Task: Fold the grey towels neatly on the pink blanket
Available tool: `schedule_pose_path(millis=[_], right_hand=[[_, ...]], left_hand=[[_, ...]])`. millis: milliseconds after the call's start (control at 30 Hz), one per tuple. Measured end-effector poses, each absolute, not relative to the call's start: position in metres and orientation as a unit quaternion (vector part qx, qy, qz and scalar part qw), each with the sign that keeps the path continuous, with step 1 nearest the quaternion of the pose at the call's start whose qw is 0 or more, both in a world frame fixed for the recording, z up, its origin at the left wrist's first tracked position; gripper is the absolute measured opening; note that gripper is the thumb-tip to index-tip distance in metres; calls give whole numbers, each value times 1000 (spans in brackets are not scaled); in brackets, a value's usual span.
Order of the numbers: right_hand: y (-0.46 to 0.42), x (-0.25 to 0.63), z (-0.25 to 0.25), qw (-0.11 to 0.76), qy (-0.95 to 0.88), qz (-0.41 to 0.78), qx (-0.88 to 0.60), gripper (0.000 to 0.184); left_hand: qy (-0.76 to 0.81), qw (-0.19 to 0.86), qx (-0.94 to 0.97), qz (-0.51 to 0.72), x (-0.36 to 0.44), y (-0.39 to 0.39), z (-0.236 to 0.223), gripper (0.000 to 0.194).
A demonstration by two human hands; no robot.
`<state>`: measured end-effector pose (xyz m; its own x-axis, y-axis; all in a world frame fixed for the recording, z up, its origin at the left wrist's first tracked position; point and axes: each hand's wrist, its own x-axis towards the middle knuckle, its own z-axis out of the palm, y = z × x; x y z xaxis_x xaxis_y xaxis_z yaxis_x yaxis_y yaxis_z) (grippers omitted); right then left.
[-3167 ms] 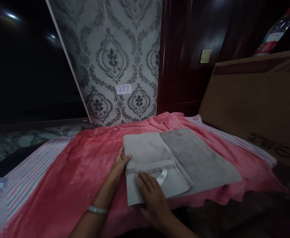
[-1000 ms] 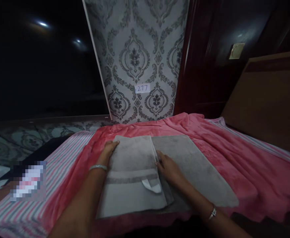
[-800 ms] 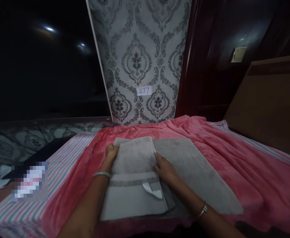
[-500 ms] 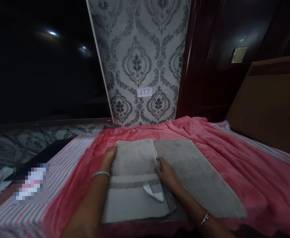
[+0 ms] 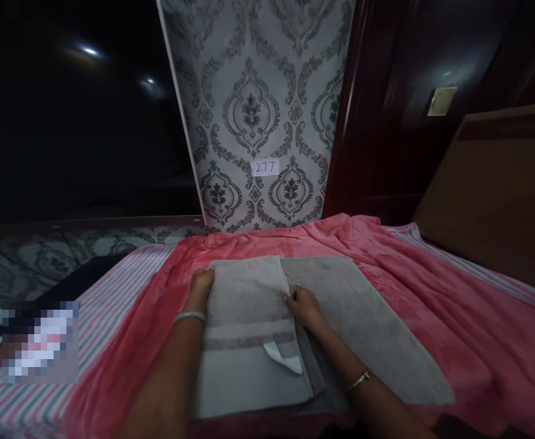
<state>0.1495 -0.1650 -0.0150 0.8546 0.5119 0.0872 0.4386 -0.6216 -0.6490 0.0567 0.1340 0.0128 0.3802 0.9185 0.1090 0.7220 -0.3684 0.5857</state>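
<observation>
A grey towel (image 5: 244,292) lies partly folded, its left part doubled over in layers and its right part spread flat. A white label (image 5: 282,358) sticks up from the folded part near a darker grey band. My left hand (image 5: 202,283) grips the far left edge, its fingers curled round the cloth and partly hidden. Between thumb and fingers, my right hand (image 5: 304,306) pinches the right edge of the upper layers. Beneath the towel, a pink plush blanket (image 5: 432,305) is rumpled.
A striped sheet (image 5: 125,292) shows at the left under the blanket. Behind stand a patterned wall with a paper marked 277 (image 5: 265,167), a large dark screen (image 5: 75,122) and a brown board (image 5: 500,195). A blurred-out patch covers something at the lower left.
My right hand has closed into a tighter pinch on the towel's folded edge, which now lifts slightly there. My left hand stays at the left edge. The view has shifted a little.
</observation>
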Motion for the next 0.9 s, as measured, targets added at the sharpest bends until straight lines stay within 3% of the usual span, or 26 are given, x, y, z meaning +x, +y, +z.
schedule_pose_path(millis=[233,633,767,900], right_hand=[[-168,147,-19,339,-249,37,-907,10],[-170,134,-19,390,-217,33,-894,7],[-173,131,-17,400,-227,28,-888,4],[-174,130,-13,405,-225,44,-885,8]], left_hand=[[556,212,786,171,62,119,14,49],[526,132,817,194,52,93,34,47],[425,64,874,226,57,67,51,50],[245,46,954,165,89,34,49,45]])
